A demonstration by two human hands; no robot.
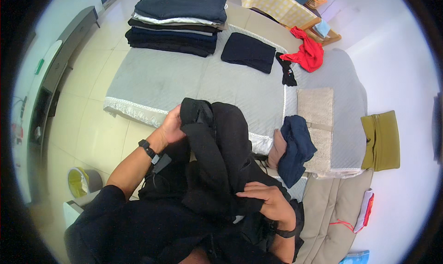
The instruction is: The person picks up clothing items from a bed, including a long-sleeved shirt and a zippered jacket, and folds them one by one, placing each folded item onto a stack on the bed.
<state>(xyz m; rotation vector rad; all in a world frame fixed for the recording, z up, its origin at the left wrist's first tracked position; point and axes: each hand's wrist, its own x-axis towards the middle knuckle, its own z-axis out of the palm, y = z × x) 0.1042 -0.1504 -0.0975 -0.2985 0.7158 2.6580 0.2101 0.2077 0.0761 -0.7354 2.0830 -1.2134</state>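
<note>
Black, thick-looking cloth, bunched and folded into long panels, makes up the soft garment (226, 144) held up before the person's dark-clothed body, near the facing edge of a bed-like surface. At its upper left edge the left hand (173, 125) has hold of it, fingers bent in against the fabric and their tips hidden by it. Lower down, the right hand (272, 201) lies on the garment's right side, fingers nearly straight and close together; whether its hidden thumb pinches any cloth, I cannot tell. A black wristwatch-like band (150, 151) circles the left wrist, and a dark strap (285, 234) the right.

Just right of the garment sits a crumpled navy-blue cloth bundle (297, 148), touching a dusty-brown piece of fabric (277, 148). Beyond spreads a grey quilted cover (184, 79) with white lace trim. On its far part stands a tall stack of folded dark, white and grey clothes (177, 22); right of this lie a flat, folded near-black garment (248, 52), a small black cloth strip (287, 70) and a rumpled bright-red cloth (308, 52). Farther right, an olive-green cushion (382, 139) rests beside the white wall.
</note>
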